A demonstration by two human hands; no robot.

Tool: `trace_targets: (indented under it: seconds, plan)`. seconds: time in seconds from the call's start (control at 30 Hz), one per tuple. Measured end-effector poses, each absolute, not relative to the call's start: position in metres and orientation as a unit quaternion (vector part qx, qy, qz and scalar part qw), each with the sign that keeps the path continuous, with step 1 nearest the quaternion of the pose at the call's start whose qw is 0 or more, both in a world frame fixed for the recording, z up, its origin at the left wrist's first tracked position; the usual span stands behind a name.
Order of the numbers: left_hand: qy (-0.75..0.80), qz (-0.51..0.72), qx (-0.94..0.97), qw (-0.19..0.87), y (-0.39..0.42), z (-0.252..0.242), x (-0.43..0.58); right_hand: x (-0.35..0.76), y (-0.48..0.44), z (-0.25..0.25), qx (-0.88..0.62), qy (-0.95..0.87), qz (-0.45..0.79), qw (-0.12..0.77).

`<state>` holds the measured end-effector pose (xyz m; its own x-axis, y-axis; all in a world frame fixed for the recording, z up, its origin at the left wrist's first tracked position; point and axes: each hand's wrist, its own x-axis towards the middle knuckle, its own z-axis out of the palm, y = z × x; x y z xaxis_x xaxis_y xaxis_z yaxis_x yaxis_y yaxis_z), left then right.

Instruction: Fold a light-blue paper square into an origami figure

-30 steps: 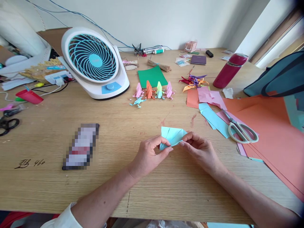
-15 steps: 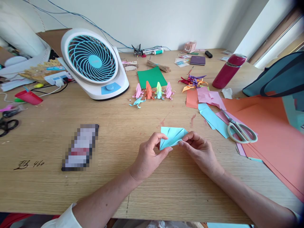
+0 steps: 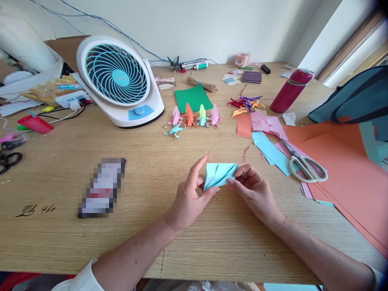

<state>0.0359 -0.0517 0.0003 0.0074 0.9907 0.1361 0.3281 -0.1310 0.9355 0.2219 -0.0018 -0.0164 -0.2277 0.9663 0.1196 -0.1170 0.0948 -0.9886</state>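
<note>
A small piece of light blue folded paper (image 3: 220, 174) with slanting creases is held up between both hands over the table. My left hand (image 3: 191, 193) grips its left lower corner with the thumb in front; the index finger is raised off the sheet. My right hand (image 3: 254, 189) pinches the right edge between thumb and index finger. Parts of the left fingers are hidden behind the paper. Beyond it stand several small origami figures (image 3: 189, 116) in pink, orange, green and blue, with a green paper square (image 3: 194, 99) behind them.
White-handled scissors (image 3: 307, 167) lie at the right on a large orange sheet (image 3: 342, 161), beside blue strips (image 3: 273, 151) and pink paper (image 3: 268, 123). A red bottle (image 3: 291, 91) stands behind. Left are a white fan (image 3: 121, 81) and a blurred phone-shaped object (image 3: 101, 188).
My left index finger has lifted off the face of the blue paper and now points up. The right hand keeps its pinch, and the paper has barely moved.
</note>
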Motion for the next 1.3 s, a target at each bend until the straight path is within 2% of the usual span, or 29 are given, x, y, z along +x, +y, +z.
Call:
trace_targets:
  seconds: [0.6,0.9,1.13,1.3]
  plan:
    - [0.535,0.464,0.564,0.425,-0.046,-0.002,0.038,0.222,-0.001,-0.022,-0.346,-0.537,0.582,0.503]
    - [0.536,0.482,0.508,0.472,-0.041,-0.004,0.037,0.219,0.0,-0.017,-0.362,-0.523,0.62,0.459]
    - [0.497,0.499,0.492,0.512,-0.04,-0.008,0.039,0.218,-0.001,-0.018,-0.342,-0.558,0.654,0.379]
    - [0.496,0.498,0.491,0.515,-0.042,-0.008,0.043,0.218,-0.002,-0.017,-0.341,-0.548,0.664,0.378]
